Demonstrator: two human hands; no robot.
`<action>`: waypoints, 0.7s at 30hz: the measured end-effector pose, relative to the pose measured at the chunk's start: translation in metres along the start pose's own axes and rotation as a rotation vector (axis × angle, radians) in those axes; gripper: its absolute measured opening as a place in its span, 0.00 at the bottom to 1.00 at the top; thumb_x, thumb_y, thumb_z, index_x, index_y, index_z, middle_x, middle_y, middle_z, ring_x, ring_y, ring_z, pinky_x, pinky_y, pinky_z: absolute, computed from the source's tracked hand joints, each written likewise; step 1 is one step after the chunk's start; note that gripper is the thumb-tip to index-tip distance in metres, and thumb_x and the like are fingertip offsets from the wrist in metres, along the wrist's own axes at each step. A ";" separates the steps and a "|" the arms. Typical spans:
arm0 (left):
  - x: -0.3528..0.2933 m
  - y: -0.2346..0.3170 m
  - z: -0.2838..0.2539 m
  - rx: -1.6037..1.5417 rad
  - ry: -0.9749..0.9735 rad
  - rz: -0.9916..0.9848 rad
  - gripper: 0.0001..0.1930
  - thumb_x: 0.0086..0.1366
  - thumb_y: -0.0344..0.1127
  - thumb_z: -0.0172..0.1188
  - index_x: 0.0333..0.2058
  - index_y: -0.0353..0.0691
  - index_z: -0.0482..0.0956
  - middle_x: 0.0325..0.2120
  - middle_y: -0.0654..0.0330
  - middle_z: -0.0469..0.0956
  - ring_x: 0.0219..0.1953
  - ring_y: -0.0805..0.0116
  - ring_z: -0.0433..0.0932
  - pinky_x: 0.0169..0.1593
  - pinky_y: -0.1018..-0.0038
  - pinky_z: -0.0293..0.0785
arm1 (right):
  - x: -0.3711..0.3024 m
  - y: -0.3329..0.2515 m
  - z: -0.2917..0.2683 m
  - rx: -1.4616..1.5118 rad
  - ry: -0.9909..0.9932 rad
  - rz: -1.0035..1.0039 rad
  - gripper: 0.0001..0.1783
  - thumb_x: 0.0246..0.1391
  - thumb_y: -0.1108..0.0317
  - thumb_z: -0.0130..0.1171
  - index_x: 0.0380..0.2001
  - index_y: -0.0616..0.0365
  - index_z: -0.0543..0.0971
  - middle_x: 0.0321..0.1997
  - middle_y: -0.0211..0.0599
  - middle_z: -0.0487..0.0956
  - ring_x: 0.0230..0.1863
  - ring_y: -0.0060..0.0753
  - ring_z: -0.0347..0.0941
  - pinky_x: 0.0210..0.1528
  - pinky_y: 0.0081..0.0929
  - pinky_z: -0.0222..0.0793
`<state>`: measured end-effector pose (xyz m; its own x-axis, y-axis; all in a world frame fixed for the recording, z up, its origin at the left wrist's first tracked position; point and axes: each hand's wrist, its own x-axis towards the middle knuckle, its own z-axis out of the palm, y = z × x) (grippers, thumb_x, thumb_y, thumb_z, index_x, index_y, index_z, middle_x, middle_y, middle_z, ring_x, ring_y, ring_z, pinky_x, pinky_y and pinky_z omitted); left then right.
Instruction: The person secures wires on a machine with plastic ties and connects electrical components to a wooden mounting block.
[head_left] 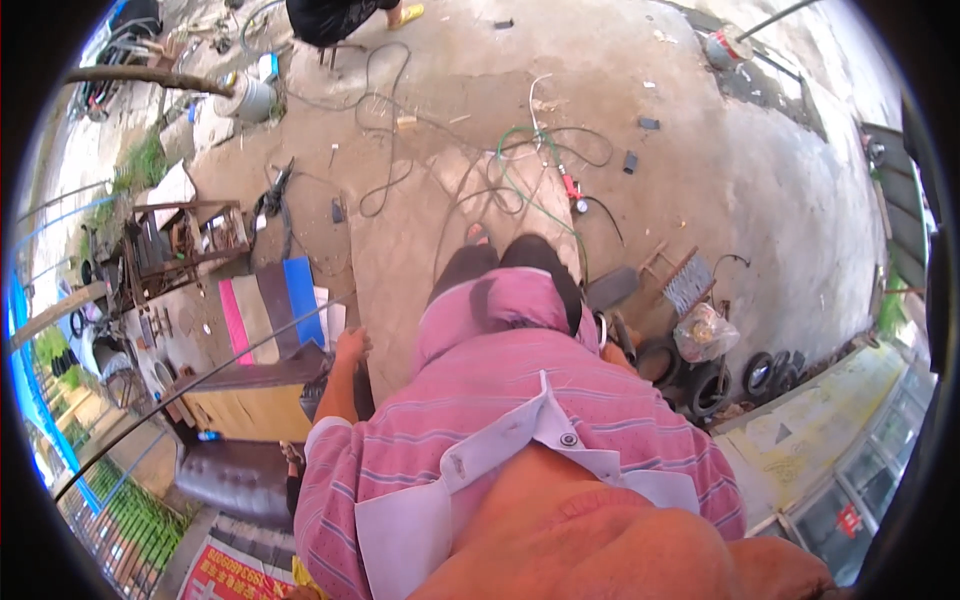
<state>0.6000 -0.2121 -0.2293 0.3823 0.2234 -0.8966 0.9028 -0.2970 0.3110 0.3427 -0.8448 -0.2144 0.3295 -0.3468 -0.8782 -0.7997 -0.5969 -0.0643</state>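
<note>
Blue strip (301,299), its long axis running forward, lies ahead-left of the nearer left hand (352,345), whose grip, like that of the right hand (613,354), I cannot tell.

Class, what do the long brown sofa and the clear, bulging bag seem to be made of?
The long brown padded sofa: probably leather or imitation leather, glossy, judging by its sheen and dimpled surface.
The clear, bulging bag: likely thin plastic, shiny, since it is see-through with bright wrinkles.

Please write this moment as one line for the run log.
left hand: beside shirt, grip unclear; right hand: partly hidden; red tool with gauge: on ground, ahead
</note>
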 end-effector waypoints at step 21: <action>0.197 0.372 0.162 0.226 0.007 -0.001 0.18 0.69 0.43 0.58 0.49 0.35 0.77 0.35 0.57 0.81 0.32 0.64 0.83 0.30 0.68 0.78 | 0.331 -0.128 -0.199 0.112 0.003 -0.099 0.20 0.52 0.60 0.63 0.45 0.61 0.85 0.48 0.61 0.83 0.53 0.64 0.80 0.51 0.50 0.77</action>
<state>0.9794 -0.4294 -0.3411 0.3833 0.2298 -0.8946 0.8365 -0.4969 0.2308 0.6540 -1.0270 -0.4029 0.4106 -0.2930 -0.8635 -0.8142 -0.5441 -0.2026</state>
